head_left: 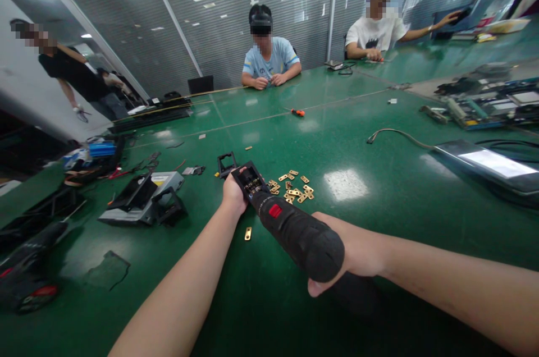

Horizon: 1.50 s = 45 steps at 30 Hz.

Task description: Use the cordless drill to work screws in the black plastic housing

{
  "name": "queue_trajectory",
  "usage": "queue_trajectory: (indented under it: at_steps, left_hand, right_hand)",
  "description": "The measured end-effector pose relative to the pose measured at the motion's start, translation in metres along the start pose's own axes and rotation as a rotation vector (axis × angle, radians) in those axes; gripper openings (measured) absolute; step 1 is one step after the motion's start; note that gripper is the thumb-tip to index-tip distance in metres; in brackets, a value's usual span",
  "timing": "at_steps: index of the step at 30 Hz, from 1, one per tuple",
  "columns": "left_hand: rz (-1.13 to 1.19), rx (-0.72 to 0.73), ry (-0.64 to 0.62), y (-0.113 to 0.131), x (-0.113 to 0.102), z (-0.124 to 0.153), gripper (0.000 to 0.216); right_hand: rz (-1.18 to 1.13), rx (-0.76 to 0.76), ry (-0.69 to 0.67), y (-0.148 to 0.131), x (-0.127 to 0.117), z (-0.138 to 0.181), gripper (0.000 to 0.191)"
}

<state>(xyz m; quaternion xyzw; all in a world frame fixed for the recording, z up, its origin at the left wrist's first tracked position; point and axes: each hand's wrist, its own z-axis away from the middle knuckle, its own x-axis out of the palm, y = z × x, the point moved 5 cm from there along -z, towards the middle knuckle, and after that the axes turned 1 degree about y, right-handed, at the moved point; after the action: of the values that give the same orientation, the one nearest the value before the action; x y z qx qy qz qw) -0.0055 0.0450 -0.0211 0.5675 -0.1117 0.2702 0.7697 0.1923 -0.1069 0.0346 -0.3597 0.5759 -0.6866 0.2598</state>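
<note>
My right hand (349,245) is wrapped round a black cordless drill (301,228) with a red switch on top. The drill points away from me, its front end at a black plastic housing (248,180) with metal parts inside. My left hand (234,195) grips that housing by its left side; some fingers are hidden behind it. Whether the drill's bit touches a screw cannot be seen. Several small brass plates (301,194) with holes lie just right of the housing. One more brass plate (248,233) lies nearer to me, beside my left forearm.
On the left are black frames (168,206), a grey metal case (135,216) and another power tool (33,267). An orange screwdriver (298,113) lies further off. At right are a cabled device with a lit panel (488,166) and circuit boards (497,101). Two people sit opposite; another stands at left.
</note>
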Motion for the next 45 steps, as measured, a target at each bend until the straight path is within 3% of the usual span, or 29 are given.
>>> queue_trajectory:
  at_steps: [8,18,29,45]
  left_hand:
    - [0.008,-0.003,-0.012,0.0,0.0,-0.001,0.029]
    - [0.01,-0.006,-0.018,-0.001,-0.003,-0.004,0.021]
    - [0.017,-0.009,-0.013,-0.001,-0.003,-0.004,0.029]
    - [-0.001,-0.002,-0.016,-0.002,-0.004,-0.006,0.031]
  right_hand:
    - [-0.119,0.055,0.001,0.009,0.002,-0.001,0.037]
    - [-0.117,0.041,-0.013,0.008,0.003,-0.002,0.037]
    - [-0.125,0.02,-0.028,0.009,0.004,-0.002,0.04]
    - [-0.141,0.013,-0.039,0.013,0.003,-0.001,0.027]
